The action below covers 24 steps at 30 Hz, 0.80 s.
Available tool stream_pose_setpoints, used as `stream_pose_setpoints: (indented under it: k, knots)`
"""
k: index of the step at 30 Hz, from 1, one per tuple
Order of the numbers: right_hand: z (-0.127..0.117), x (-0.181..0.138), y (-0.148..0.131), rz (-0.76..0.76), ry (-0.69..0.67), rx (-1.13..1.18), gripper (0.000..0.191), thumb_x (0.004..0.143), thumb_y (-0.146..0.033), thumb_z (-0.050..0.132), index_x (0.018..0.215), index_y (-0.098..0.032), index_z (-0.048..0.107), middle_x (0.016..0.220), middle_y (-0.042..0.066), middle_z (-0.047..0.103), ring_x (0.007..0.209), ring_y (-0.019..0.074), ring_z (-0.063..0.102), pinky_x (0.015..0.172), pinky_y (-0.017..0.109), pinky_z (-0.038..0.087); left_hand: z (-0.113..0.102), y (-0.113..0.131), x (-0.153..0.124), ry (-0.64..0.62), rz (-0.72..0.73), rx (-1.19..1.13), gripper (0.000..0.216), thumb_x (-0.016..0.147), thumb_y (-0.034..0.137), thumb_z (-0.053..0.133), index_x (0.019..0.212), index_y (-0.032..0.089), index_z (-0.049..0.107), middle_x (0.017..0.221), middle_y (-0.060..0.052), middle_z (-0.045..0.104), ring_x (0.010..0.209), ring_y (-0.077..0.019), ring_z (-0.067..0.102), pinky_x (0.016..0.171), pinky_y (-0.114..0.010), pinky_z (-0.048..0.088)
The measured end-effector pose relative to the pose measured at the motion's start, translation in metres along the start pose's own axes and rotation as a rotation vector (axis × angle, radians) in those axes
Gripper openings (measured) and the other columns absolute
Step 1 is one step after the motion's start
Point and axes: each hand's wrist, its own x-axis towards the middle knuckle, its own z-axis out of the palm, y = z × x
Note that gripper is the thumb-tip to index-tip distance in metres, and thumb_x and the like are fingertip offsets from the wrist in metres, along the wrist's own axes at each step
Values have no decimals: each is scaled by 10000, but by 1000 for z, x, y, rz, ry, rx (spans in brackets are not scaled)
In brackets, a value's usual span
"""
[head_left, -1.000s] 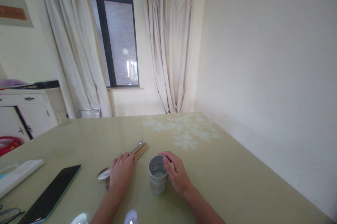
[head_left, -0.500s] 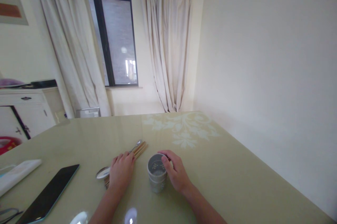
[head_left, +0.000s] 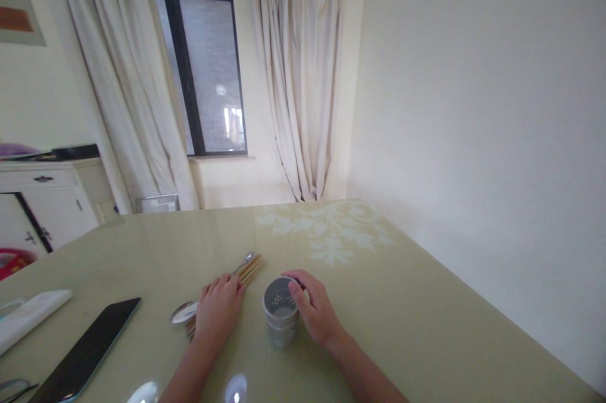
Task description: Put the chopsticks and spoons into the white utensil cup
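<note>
A bundle of wooden chopsticks [head_left: 252, 269] lies slantwise on the table, and my left hand [head_left: 218, 307] is closed over its middle, palm down. Beside the sticks, a metal spoon [head_left: 249, 257] shows one end past my fingers. A shiny round metal piece [head_left: 184, 312] pokes out at the hand's left side; whether it belongs to a ladle or another spoon is hidden. To the right stands an upright grey utensil holder [head_left: 281, 314] with small holes in its bottom and nothing visible inside. My right hand [head_left: 316, 309] grips its right side, thumb near the rim.
A black tablet or large phone [head_left: 89, 349] lies at the left, with a white flat object [head_left: 33, 314] beyond it. Dark-framed glasses or a cable [head_left: 19, 387] sit at the lower left corner. A wall [head_left: 473, 138] runs along the table's right edge.
</note>
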Motion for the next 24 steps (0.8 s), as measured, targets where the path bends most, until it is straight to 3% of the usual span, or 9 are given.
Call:
stream_pose_setpoints:
  k: [16, 24]
  knots:
    - [0, -2, -1, 14, 3, 10, 475, 1082, -595, 488, 1221, -240, 770, 1113, 81, 790, 987, 232, 708, 883, 333, 534, 6, -5, 4, 33, -19, -57, 318, 1076, 306, 434, 1098, 197, 732, 1188, -114, 731, 1151, -274, 661, 958, -395, 453]
    - [0, 0, -5, 15, -2, 24, 490, 1075, -607, 489, 1215, -236, 777, 1079, 82, 789, 952, 233, 701, 858, 328, 525, 3, -35, 9, 107, -166, -12, 406, 1094, 289, 346, 1159, 229, 742, 1216, -110, 743, 1158, -295, 671, 908, -397, 463]
